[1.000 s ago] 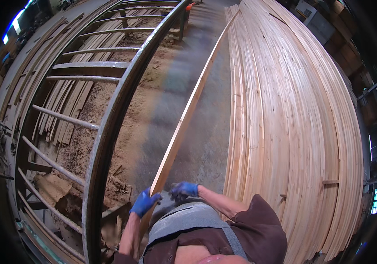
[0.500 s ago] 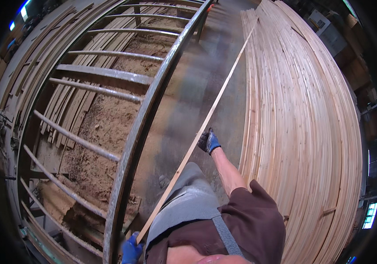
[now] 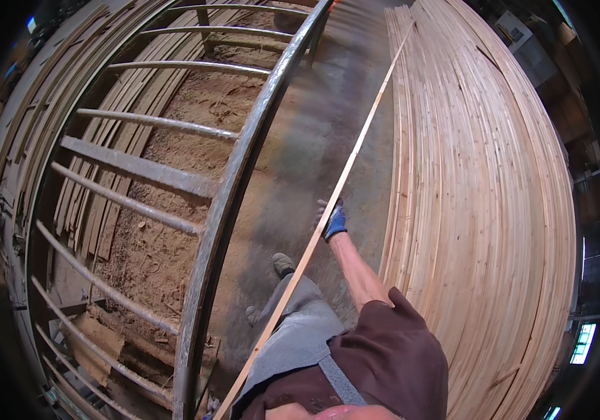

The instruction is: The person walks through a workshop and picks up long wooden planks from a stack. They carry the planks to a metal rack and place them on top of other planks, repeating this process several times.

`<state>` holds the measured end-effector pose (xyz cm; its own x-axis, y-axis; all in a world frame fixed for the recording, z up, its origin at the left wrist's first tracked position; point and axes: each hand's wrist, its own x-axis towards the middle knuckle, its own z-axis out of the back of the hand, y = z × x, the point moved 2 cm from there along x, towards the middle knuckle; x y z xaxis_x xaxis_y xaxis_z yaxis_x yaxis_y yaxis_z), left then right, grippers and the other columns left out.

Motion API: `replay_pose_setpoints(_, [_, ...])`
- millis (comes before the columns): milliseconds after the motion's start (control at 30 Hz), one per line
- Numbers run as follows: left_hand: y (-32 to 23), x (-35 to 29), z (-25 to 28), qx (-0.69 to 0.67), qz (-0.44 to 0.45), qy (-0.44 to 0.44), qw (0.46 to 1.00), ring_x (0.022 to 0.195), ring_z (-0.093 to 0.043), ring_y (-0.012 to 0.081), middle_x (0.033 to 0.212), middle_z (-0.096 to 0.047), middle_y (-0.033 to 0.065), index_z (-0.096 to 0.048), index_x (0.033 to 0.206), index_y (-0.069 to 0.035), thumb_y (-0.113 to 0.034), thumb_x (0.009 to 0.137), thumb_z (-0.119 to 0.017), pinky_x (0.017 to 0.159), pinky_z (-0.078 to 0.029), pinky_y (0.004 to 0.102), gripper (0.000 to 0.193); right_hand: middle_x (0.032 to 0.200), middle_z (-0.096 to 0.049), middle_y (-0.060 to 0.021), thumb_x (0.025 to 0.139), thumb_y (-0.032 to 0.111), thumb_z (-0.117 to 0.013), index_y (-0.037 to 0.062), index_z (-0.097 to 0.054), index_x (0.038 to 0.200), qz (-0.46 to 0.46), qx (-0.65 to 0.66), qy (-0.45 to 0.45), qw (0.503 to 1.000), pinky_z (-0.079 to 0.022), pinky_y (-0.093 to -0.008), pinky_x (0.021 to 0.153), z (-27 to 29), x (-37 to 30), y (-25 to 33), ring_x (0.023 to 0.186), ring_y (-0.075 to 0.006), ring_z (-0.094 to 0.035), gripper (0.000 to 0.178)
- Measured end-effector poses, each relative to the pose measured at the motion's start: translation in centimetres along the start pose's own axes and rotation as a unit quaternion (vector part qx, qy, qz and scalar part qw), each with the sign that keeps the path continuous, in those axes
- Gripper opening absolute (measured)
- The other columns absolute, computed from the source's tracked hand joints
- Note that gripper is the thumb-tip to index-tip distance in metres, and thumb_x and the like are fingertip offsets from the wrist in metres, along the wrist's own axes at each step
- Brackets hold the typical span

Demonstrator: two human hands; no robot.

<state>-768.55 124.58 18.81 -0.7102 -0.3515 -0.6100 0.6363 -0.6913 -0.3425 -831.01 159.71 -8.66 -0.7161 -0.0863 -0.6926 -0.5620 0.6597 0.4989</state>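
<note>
A long, thin wooden strip (image 3: 347, 168) slants from the lower edge beside my body up toward the far end of a board stack. Around its middle part, my right hand (image 3: 335, 220), in a blue and dark work glove, is closed on the strip with the arm stretched forward. At the strip's near end only a sliver of my left hand (image 3: 207, 416) in a blue glove shows at the lower edge. That hand is by the strip, as it was when it gripped it a moment ago; its fingers are mostly hidden.
To my right lies a wide stack of long pale boards (image 3: 468, 182). On the left stands a metal frame with rollers (image 3: 167, 126), with sawdust (image 3: 167, 259) and more long boards (image 3: 97, 189) beneath and beyond it. My shoe (image 3: 283, 263) is on the concrete floor (image 3: 293, 175) between them.
The view has shifted forward along the roller frame, and a shoe has come into sight. The strip stays in my hands; my left hand has slipped mostly out of the lower edge.
</note>
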Motion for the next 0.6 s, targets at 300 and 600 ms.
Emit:
replay_pose_setpoints(300, [-16.4, 17.8, 5.6, -0.024, -0.047, 0.026, 0.998, 0.089, -0.07, 0.0431, 0.093, -0.073, 0.0215, -0.069, 0.12, -0.011, -0.039, 0.078, -0.082, 0.077, -0.056, 0.0463, 0.052, 0.066, -0.057, -0.0045, 0.094, 0.079, -0.037, 0.0046, -0.066, 0.102, -0.076, 0.095, 0.04, 0.992, -0.053, -0.0388, 0.056, -9.0, -5.7, -1.4, 0.059, -0.0227, -0.058, 0.08])
replay_pose_setpoints(600, [-12.9, 17.4, 5.7, 0.073, -0.024, 0.038, 0.996, 0.089, -0.065, 0.0383, 0.095, -0.063, 0.0229, -0.063, 0.113, -0.008, -0.032, 0.083, -0.072, 0.076, -0.052, 0.048, 0.039, 0.081, -0.065, -0.0076, 0.096, 0.078, -0.034, 0.0089, -0.065, 0.11, 0.002, 0.12, 0.142, 0.982, -0.057, -0.0425, 0.066, -10.4, 5.7, 10.0, 0.072, -0.0253, -0.064, 0.077])
